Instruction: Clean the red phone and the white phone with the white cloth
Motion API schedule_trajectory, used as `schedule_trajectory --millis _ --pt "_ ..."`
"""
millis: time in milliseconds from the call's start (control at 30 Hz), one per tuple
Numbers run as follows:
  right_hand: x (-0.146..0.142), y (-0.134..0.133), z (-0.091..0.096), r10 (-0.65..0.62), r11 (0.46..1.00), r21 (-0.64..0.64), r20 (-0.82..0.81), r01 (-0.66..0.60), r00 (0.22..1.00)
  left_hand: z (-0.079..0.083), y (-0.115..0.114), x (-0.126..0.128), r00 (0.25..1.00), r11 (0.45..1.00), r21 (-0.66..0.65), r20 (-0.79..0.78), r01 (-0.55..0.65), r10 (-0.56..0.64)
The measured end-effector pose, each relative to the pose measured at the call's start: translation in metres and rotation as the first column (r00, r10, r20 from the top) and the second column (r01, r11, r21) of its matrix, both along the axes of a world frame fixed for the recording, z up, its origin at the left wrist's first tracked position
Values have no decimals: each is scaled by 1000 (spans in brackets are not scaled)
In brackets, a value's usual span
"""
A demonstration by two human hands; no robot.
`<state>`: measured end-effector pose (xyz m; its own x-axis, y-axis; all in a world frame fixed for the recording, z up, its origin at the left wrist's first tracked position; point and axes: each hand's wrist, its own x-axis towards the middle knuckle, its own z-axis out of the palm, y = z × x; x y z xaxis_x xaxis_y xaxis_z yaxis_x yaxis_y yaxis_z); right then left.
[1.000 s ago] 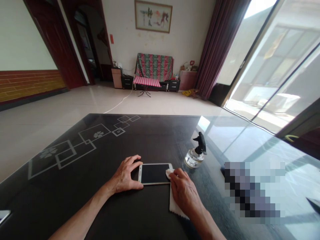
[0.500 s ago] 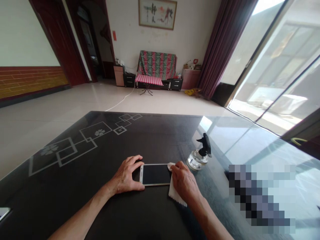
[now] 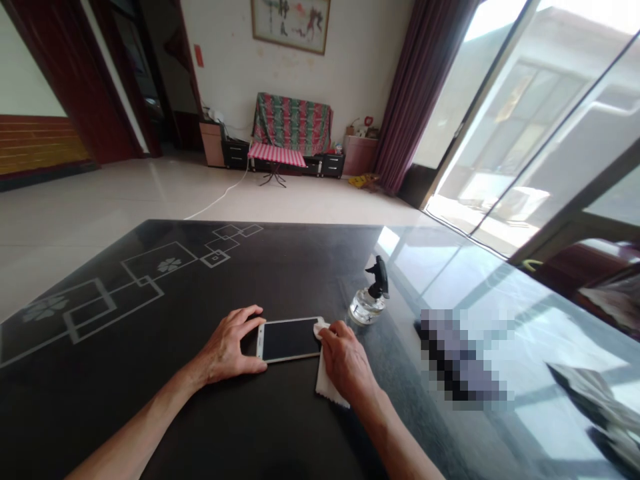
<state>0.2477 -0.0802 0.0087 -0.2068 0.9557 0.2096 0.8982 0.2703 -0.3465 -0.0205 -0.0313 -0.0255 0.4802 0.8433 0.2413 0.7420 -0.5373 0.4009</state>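
A white smartphone (image 3: pixel 287 338) with a dark screen lies flat on the black glass table (image 3: pixel 210 287). My left hand (image 3: pixel 227 347) clamps its left end between thumb and fingers. My right hand (image 3: pixel 345 360) is closed on a white cloth (image 3: pixel 325 387), pressing a corner of it against the phone's right end. The remainder of the cloth trails on the table under my wrist.
A small clear spray bottle (image 3: pixel 369 301) with a black trigger stands just right of the phone. A blurred dark object (image 3: pixel 460 360) lies further right. The table's far edge meets a tiled floor, with glass doors at the right.
My right hand with the cloth has shifted slightly along the phone's right end. The camera has turned right. My left hand keeps its hold.
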Motion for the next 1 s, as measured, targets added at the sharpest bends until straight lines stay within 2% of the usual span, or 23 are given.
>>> schedule_trajectory --millis 167,333,567,800,1000 --pt "-2 -11 2 -51 999 -3 -10 51 999 -11 6 -6 1000 999 50 -18 12 -11" --pt "1 -21 1 -38 999 -6 -41 38 998 -20 10 -13 999 995 96 -31 27 -24" --pt "0 -18 -1 -56 998 -40 -48 54 997 -22 9 -11 1000 989 148 10 0 -2" --pt "-3 -18 -8 -72 997 -34 -16 72 997 -23 9 -13 1000 991 135 -8 -1 2" --pt "-9 -18 -6 -138 987 -79 41 140 990 -24 10 -14 1000 992 126 4 -1 0"
